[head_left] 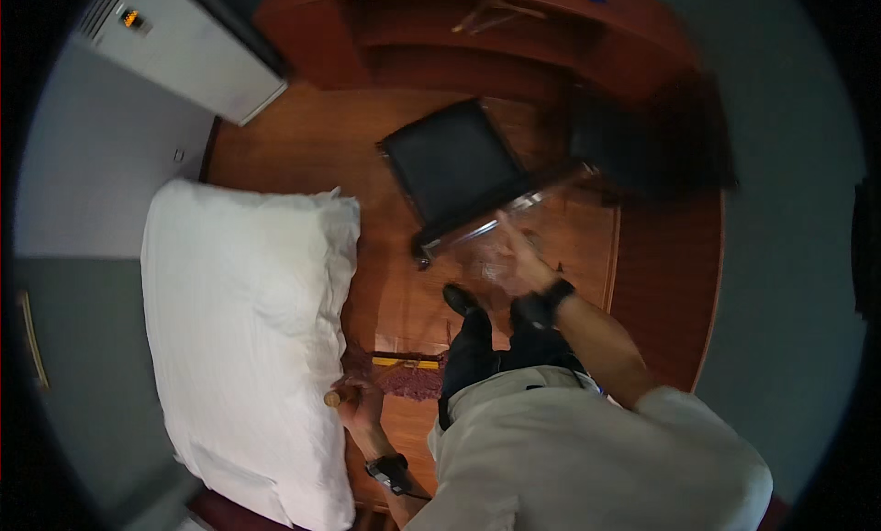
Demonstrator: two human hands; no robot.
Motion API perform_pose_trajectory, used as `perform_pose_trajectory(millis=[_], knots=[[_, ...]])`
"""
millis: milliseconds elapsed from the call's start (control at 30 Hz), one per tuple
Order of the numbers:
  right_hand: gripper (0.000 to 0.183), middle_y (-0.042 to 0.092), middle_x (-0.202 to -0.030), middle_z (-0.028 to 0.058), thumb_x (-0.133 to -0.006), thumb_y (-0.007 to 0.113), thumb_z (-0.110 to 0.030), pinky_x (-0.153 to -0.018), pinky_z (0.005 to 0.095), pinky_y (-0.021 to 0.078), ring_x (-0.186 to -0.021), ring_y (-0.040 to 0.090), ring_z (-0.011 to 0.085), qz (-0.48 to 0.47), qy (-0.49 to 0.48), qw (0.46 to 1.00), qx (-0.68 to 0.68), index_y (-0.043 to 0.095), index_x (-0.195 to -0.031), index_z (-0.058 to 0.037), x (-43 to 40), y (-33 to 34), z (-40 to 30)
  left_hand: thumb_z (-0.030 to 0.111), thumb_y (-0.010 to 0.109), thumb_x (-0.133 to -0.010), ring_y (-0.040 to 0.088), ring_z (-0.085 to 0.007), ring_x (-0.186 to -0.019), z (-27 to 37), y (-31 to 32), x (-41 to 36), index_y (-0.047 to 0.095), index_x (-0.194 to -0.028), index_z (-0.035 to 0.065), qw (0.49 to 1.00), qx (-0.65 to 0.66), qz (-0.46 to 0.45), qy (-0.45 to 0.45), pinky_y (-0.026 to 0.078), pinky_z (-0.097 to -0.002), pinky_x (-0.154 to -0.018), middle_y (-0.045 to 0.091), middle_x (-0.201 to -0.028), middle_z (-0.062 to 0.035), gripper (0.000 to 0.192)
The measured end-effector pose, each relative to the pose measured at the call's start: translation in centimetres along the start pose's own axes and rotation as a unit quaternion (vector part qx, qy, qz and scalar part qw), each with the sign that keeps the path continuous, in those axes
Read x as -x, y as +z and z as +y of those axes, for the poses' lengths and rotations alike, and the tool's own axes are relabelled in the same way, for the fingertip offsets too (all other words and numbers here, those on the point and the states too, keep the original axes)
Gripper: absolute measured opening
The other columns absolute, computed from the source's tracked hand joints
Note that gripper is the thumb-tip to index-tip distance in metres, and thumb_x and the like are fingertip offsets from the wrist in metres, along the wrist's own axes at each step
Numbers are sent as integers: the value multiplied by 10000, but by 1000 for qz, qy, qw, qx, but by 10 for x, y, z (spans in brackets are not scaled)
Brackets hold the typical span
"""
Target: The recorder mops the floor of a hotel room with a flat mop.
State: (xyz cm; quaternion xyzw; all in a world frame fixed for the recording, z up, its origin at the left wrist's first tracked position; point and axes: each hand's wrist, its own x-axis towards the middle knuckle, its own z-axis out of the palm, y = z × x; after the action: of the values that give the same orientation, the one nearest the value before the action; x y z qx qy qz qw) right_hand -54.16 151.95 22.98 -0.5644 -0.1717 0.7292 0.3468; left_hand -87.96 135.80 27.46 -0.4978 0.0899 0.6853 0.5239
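My left hand [361, 401] is closed around a wooden pole [333, 398], whose round end points up towards the camera, beside the bed. A mop head with purple fringe [413, 383] and a yellow bar [405, 363] lies on the floor just right of that hand; my hand hides how the pole runs. My right hand [521, 250] is blurred and reaches to the metal-framed back of a black chair [454, 163]. Its fingertips are at the frame, but their grip is unclear. The chair stands tilted across the view, ahead of my feet.
A bed with white bedding [241, 338] runs along the left. Ahead is a reddish wooden desk [323, 49] with an open shelf. A dark, blurred object [640, 145] is at the right by the desk. A white air conditioner unit [186, 49] stands at the upper left.
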Motion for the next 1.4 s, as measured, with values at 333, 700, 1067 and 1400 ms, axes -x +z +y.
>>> perform_pose_trajectory(millis=[333, 700, 1067, 1400], knots=[[406, 576, -984, 229, -712, 608, -219, -727, 353, 487, -871, 597, 321, 282, -10, 891, 355, 542, -1017, 40, -94, -8, -40, -2, 557, -735, 506, -87, -578, 7, -55, 32, 583, -663, 63, 1000, 13, -24, -8, 456, -232, -570, 598, -652, -1, 100], [420, 598, -963, 196, -615, 659, -164, -645, 366, 471, -787, 598, 275, 299, -87, 950, 21, 574, -926, 105, -8, -116, 0, 77, 470, -858, 608, -78, -582, 78, -125, 128, 457, -830, 58, 992, 35, -118, -2, 332, -212, -499, 626, -673, -5, 37], [661, 508, -1130, 215, -599, 682, -186, -823, 388, 436, -1033, 509, 323, 413, -90, 889, 173, 433, -1154, 73, 99, -319, -10, 32, 435, -861, 596, -137, -523, 55, -131, 141, 167, -1044, 73, 993, 32, -101, 56, 339, -222, -435, 620, -704, -30, 328], [570, 510, -1118, 282, -660, 688, -234, -867, 381, 404, -1074, 486, 374, 430, -65, 821, 370, 496, -1056, 127, 195, -458, 1, 43, 496, -814, 569, -71, -569, 13, -136, 119, 543, -757, 70, 997, -16, -73, -25, 358, -198, -478, 647, -706, 5, 79]])
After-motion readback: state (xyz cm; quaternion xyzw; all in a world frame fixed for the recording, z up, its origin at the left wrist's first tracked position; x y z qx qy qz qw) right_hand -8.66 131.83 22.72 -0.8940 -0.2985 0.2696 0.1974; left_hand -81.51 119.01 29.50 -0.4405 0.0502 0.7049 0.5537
